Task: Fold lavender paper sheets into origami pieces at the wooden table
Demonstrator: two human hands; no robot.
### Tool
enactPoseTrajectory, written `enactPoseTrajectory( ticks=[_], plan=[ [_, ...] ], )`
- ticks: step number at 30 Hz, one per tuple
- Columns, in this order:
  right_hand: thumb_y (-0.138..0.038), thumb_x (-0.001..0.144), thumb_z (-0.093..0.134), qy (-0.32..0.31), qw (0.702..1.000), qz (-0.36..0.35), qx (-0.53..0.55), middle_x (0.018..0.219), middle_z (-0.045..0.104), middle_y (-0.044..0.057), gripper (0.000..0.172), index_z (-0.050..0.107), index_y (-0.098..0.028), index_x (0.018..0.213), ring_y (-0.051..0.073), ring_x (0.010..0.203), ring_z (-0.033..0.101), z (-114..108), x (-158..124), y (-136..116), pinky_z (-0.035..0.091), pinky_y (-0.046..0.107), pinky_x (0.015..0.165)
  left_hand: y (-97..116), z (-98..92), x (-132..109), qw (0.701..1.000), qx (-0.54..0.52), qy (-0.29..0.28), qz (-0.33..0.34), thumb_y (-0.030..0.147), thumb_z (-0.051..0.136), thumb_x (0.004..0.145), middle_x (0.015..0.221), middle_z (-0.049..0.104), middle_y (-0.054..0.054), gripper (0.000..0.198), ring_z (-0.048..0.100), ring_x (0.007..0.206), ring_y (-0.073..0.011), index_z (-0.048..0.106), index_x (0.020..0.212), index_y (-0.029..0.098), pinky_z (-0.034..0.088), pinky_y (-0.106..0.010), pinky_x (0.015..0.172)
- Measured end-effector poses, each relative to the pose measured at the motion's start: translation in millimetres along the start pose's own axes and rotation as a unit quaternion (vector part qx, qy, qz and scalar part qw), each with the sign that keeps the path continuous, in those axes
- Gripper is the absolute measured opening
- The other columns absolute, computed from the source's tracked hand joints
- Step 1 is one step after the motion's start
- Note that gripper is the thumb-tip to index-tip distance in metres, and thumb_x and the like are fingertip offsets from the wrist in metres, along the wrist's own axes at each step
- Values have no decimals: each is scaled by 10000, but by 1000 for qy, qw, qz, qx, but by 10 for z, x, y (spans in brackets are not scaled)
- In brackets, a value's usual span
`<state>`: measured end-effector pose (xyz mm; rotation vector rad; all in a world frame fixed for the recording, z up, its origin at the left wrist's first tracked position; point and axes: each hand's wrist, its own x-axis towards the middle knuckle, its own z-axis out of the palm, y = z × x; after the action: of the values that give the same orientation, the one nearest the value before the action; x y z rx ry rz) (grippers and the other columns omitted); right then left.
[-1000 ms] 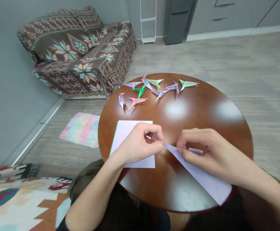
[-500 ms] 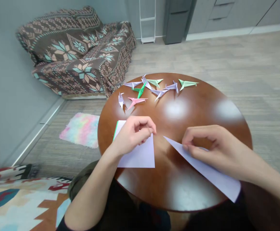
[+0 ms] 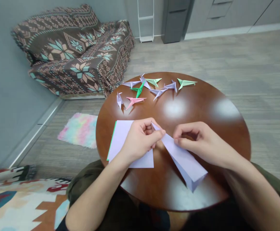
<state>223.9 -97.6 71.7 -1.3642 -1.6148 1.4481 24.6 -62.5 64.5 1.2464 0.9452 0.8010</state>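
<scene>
A folded light purple paper [image 3: 182, 157] slants over the round brown table [image 3: 222, 128], its narrow tip up and left, its wider end toward the front edge. My left hand [image 3: 143, 138] pinches it near the tip. Thumb and index finger of my right hand [image 3: 195, 138] are pinched at its upper right edge. Under and beside my left hand lies a stack of square sheets [image 3: 120, 138], light purple on top, with a green edge showing at the left.
Several folded paper figures in purple, green and pink, among them a pink one [image 3: 134, 101] and a pale green one [image 3: 185, 82], stand along the far side. Beyond are a patterned sofa [image 3: 82, 64] and a fluffy rug [image 3: 79, 130].
The folded paper has swung left and turned steeper, and its tip is now in my left hand. My right hand has moved left, closer to my left hand.
</scene>
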Motion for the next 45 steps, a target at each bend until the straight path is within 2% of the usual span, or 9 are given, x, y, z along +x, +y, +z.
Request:
enactPoseTrajectory(
  ticks=[4, 7, 11, 16, 19, 22, 27, 36, 45],
  plan=[
    [-199, 880, 612, -6, 1000, -3, -14, 667, 609, -12, 186, 655, -174, 701, 126, 620, 524, -58, -1, 22, 396, 233, 562, -26, -45, 29, 1000, -13, 11, 12, 242, 763, 759, 424, 457, 90, 217, 342, 348, -30, 579, 663, 179, 237, -171, 382],
    [-393, 953, 632, 6, 998, -56, 3, 989, 751, 64, 226, 750, -207, 1006, 220, 899, 684, -111, -75, -3, 539, 282, 746, -66, -76, 64, 998, -32, 55, 17, 253, 727, 767, 419, 454, 91, 217, 331, 338, -32, 545, 667, 190, 225, -169, 375],
    [-458, 718, 904, 22, 994, -103, -39, 1409, 670, 87, 757, 632, -308, 1408, 330, 1282, 629, -113, -174, -35, 555, 378, 1008, -97, -124, 119, 989, -83, 124, -3, 239, 718, 737, 460, 460, 88, 232, 337, 353, -31, 502, 665, 194, 206, -165, 368],
    [-387, 922, 710, 165, 979, -96, -78, 981, 801, 67, 206, 801, -231, 1019, 254, 866, 734, -65, -90, 36, 576, 321, 745, -103, -120, 112, 989, -123, 73, 36, 317, 834, 748, 699, 612, 30, 263, 536, 560, -63, 616, 805, 180, 393, -162, 496],
    [-444, 904, 725, 222, 972, -54, -53, 725, 743, 39, 271, 800, -193, 833, 198, 622, 646, -58, -19, 98, 472, 278, 539, -114, -72, 84, 991, -111, 10, 72, 293, 941, 644, 1149, 717, -49, 552, 688, 1028, -169, 685, 1126, 219, 536, -228, 846],
    [-449, 886, 744, 242, 970, -29, -5, 683, 721, 28, 303, 784, -169, 779, 173, 572, 604, -38, 24, 150, 435, 265, 503, -139, -17, 60, 992, -109, -56, 22, 282, 941, 659, 1149, 755, -70, 564, 711, 1077, -223, 697, 1161, 201, 538, -308, 954],
    [-434, 849, 787, 242, 968, -10, 71, 754, 768, 45, 285, 782, -156, 785, 194, 619, 655, -45, 83, 245, 478, 277, 542, -182, -6, 47, 995, -90, -33, -28, 313, 904, 717, 1088, 798, -77, 338, 740, 936, -222, 760, 980, 156, 569, -290, 819],
    [-349, 787, 829, 217, 946, 23, 238, 682, 743, 33, 197, 769, -202, 671, 184, 612, 676, -228, 172, 352, 549, 276, 573, -108, -383, 150, 999, 17, 13, -38, 407, 896, 721, 868, 797, -74, 379, 705, 650, -183, 773, 947, 128, 512, -240, 560],
    [-455, 787, 855, 136, 970, 38, 197, 787, 784, 54, 275, 805, -192, 848, 205, 732, 714, -315, 129, 424, 575, 275, 660, -116, -519, 264, 996, 80, -38, -12, 438, 807, 817, 809, 748, -26, 310, 666, 658, -156, 750, 907, 148, 482, -227, 570]
  ],
)
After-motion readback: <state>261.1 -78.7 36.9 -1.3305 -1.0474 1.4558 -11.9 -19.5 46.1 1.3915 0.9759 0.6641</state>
